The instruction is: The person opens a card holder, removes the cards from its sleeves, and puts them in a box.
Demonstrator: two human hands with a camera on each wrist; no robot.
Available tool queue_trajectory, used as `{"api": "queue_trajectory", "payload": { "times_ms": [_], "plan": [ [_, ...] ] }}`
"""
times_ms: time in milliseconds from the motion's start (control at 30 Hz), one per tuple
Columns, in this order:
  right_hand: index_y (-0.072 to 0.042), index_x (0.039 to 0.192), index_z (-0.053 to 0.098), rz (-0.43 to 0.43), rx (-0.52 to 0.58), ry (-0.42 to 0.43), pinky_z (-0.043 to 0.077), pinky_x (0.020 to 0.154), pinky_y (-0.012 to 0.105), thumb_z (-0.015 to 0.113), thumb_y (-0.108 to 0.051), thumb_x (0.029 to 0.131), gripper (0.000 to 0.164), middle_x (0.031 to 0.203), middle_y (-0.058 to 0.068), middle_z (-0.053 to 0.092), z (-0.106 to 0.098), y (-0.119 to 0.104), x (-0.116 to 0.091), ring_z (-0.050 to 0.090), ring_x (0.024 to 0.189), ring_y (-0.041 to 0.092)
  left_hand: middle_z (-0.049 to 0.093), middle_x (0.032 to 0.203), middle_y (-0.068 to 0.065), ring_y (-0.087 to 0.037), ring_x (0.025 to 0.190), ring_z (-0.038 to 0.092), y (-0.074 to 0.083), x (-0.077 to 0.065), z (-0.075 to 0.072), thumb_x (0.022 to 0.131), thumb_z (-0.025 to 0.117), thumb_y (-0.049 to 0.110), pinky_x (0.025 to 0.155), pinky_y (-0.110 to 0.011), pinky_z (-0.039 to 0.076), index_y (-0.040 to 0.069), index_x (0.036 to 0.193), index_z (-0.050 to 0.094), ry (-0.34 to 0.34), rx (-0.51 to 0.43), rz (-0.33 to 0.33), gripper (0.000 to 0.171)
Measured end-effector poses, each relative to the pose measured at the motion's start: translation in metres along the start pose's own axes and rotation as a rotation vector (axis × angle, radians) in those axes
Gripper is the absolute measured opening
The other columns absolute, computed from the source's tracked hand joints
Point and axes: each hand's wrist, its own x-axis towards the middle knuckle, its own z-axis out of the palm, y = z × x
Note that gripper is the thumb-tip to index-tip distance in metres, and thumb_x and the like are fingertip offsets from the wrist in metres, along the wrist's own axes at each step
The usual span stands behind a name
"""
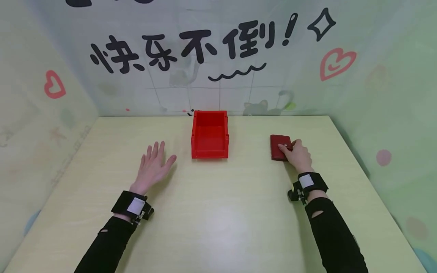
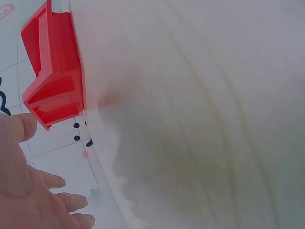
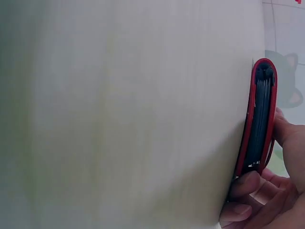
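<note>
Thumb over its cover and fingers curled at its right edge, my right hand (image 1: pixel 301 158) grips a small red card wallet (image 1: pixel 277 152) at the right of the table. The right wrist view shows the wallet (image 3: pixel 259 124) folded, edge-on against the tabletop, with a stack of dark sleeves between its red covers. My left hand (image 1: pixel 151 168) is spread over the left part of the table, holding nothing, its fingers pointing away from me. A red plastic bin (image 1: pixel 209 153) lies between the hands, nearer the left one.
The pale wooden table (image 1: pixel 218 212) meets a printed backdrop (image 1: pixel 218 94) at its back edge, right behind the bin. More printed panels rise along both sides. Each wrist wears a black strap (image 1: pixel 312 182) with a small camera.
</note>
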Motion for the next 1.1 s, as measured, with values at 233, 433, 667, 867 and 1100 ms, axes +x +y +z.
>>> {"api": "queue_trajectory", "payload": {
  "times_ms": [233, 433, 667, 867, 1100],
  "plan": [
    [0.009, 0.122, 0.044, -0.011, -0.019, -0.069, 0.043, 0.066, 0.031, 0.056, -0.054, 0.097, 0.069, 0.102, 0.028, 0.058, 0.001, -0.006, -0.014, 0.059, 0.086, 0.036, 0.017, 0.163, -0.033, -0.053, 0.152, 0.008, 0.011, -0.002, 0.006, 0.105, 0.043, 0.045, 0.122, -0.067, 0.008, -0.001, 0.158, 0.020, 0.050, -0.097, 0.022, 0.074],
    [0.006, 0.104, 0.051, -0.042, -0.017, -0.141, 0.038, 0.062, 0.028, 0.056, -0.055, 0.097, 0.062, 0.089, 0.018, 0.055, 0.002, -0.012, -0.024, 0.053, 0.078, 0.026, 0.044, 0.138, -0.028, -0.045, 0.131, 0.036, 0.027, -0.005, 0.013, 0.101, 0.053, 0.040, 0.104, -0.058, 0.038, 0.001, 0.143, 0.043, 0.107, -0.208, 0.025, 0.058],
    [0.000, 0.092, 0.052, -0.079, -0.031, -0.204, 0.037, 0.059, 0.026, 0.058, -0.054, 0.096, 0.054, 0.074, 0.008, 0.053, 0.003, -0.016, -0.033, 0.052, 0.069, 0.020, 0.053, 0.099, -0.017, -0.028, 0.093, 0.048, 0.044, -0.009, 0.019, 0.101, 0.055, 0.034, 0.073, -0.033, 0.038, 0.003, 0.119, 0.054, 0.070, -0.266, 0.056, 0.036],
    [-0.001, 0.091, 0.053, -0.123, 0.005, -0.245, 0.037, 0.059, 0.026, 0.062, -0.049, 0.096, 0.050, 0.070, 0.006, 0.054, 0.009, -0.028, -0.046, 0.051, 0.066, 0.018, 0.058, 0.081, -0.009, -0.018, 0.066, 0.051, 0.048, -0.012, 0.025, 0.101, 0.055, 0.028, 0.062, -0.028, 0.042, 0.005, 0.110, 0.058, -0.069, -0.341, 0.089, 0.026],
    [-0.003, 0.088, 0.051, -0.151, 0.010, -0.247, 0.036, 0.060, 0.026, 0.064, -0.048, 0.094, 0.047, 0.069, 0.005, 0.052, 0.021, -0.042, -0.060, 0.050, 0.068, 0.018, 0.062, 0.081, -0.008, -0.017, 0.068, 0.054, 0.052, -0.015, 0.036, 0.099, 0.059, 0.025, 0.065, -0.028, 0.046, 0.004, 0.108, 0.063, -0.190, -0.340, 0.131, 0.023]
  ]
}}
